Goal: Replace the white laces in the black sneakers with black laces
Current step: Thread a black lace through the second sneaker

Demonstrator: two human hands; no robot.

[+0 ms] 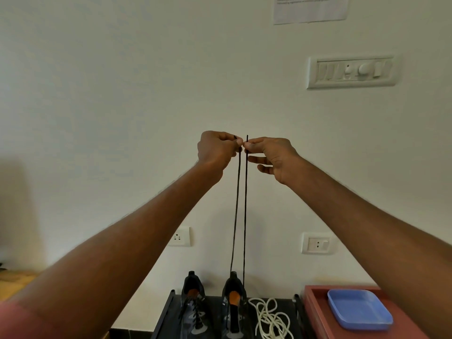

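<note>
Thin black lace point(244, 204) ends between pinching hands

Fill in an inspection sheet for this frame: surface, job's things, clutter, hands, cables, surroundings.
Surface: black rack; red tray beside it.
Job's things: two black sneakers, left sneaker laced black; black lace runs taut up from right sneaker; white laces piled loose on the rack.
Clutter: blue dish on the tray.
Hands: left hand and right hand each pinch one lace end, raised.
Cables: nothing seen.
Surroundings: white wall, switch panel, two sockets, paper notice.
</note>
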